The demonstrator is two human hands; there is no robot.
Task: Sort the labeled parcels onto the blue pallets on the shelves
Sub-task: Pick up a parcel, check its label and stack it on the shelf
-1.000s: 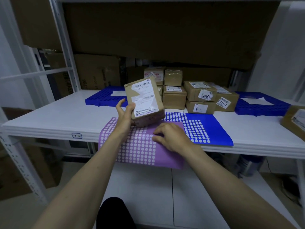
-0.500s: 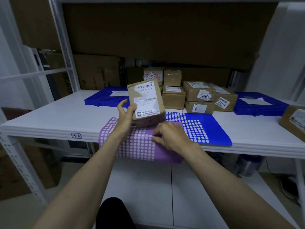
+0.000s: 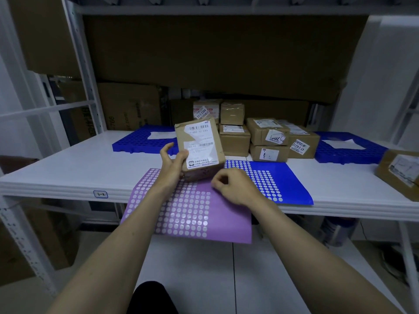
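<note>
My left hand grips a brown labeled parcel by its left edge and holds it tilted up, its barcode label facing me, above the white shelf. My right hand hovers just over a purple sticker sheet with its fingers curled inward; I see nothing between them. One blue pallet lies at the back left of the shelf, another blue pallet at the back right, each with a white paper on it.
Several labeled parcels are stacked at the back middle. A blue sticker sheet lies right of the purple one. Another parcel sits at the right edge. Large cartons stand behind, and a white shelf upright rises at the left.
My right hand has lifted off the purple sheet and curled its fingers. The parcel in my left hand has shifted slightly right and stands more upright.
</note>
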